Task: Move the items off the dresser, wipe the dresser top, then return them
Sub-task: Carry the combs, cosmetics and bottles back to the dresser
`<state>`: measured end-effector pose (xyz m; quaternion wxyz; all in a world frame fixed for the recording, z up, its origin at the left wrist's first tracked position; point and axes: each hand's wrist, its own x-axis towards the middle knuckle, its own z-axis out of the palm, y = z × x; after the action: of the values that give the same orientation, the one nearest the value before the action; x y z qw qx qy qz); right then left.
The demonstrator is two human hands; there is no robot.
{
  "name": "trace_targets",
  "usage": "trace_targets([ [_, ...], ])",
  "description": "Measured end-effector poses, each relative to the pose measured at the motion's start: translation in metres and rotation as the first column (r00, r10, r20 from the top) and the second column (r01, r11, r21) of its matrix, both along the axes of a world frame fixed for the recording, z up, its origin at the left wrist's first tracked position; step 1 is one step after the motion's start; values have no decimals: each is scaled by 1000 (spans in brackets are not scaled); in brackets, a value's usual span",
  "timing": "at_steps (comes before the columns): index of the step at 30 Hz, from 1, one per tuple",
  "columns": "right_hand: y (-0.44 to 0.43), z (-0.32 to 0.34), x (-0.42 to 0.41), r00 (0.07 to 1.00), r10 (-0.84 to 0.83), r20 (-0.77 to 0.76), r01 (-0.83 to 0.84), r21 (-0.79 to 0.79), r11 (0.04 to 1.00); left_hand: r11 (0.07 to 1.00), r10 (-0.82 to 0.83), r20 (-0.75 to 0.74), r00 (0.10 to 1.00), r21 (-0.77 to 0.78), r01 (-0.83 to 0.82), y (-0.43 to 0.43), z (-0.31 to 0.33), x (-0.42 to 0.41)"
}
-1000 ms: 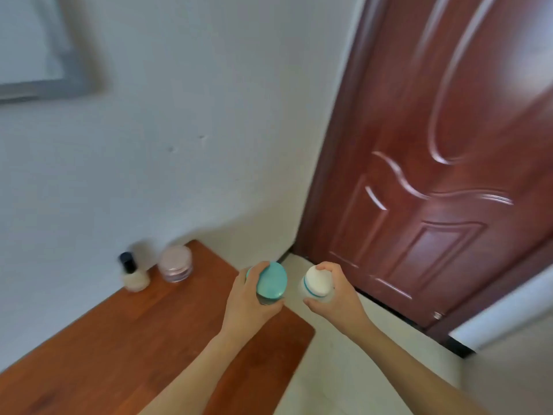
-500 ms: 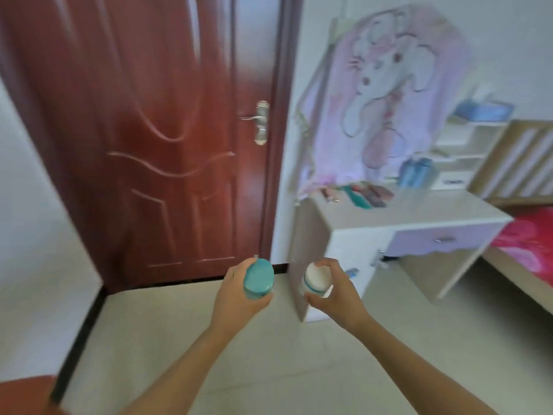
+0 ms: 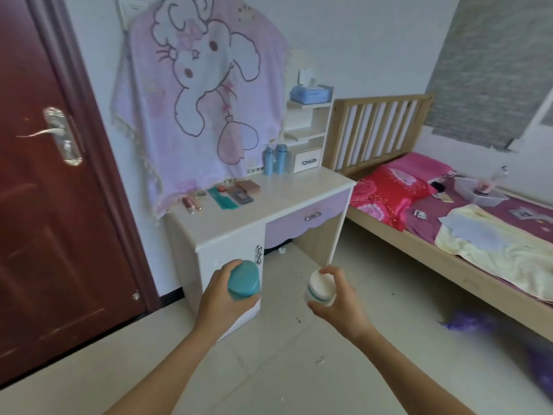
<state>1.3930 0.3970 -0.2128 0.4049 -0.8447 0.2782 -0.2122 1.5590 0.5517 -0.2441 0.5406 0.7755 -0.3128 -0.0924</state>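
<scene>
My left hand (image 3: 220,301) grips a teal-lidded jar (image 3: 243,280), held in the air in front of the white and lilac dresser (image 3: 227,232). In my right hand (image 3: 338,304) sits a small white jar with a teal band (image 3: 320,287). On the dresser top lie a teal comb (image 3: 223,198), a grey compact (image 3: 241,196), a brown case (image 3: 247,186), lipsticks (image 3: 191,203) and two blue bottles (image 3: 275,159). Both hands hover over the floor, short of the dresser.
A dark red door (image 3: 45,205) stands at the left. A pink rabbit cloth (image 3: 203,97) hangs over the dresser's back. A small white shelf unit (image 3: 308,136) carries a tissue box (image 3: 311,92). A wooden bed (image 3: 449,265) with bedding fills the right. Pale tiled floor (image 3: 284,369) lies below.
My view has swung right from the brown wooden top past the door to the white dresser and bed. Both hands still carry their jars and are nearer the dresser.
</scene>
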Motion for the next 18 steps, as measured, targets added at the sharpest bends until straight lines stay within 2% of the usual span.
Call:
trace_targets([
  [5, -51, 1, 32, 1000, -16, -16, 15, -48, 999, 1000, -5, 10, 1000, -26, 5, -45, -4, 40],
  [13, -145, 13, 138, 997, 3, -74, -10, -85, 996, 997, 42, -34, 999, -62, -44, -132, -3, 151],
  [18, -190, 1, 174, 995, -58, -82, 60, 14, 998, 998, 60, -34, 998, -33, -61, -186, -7, 200],
])
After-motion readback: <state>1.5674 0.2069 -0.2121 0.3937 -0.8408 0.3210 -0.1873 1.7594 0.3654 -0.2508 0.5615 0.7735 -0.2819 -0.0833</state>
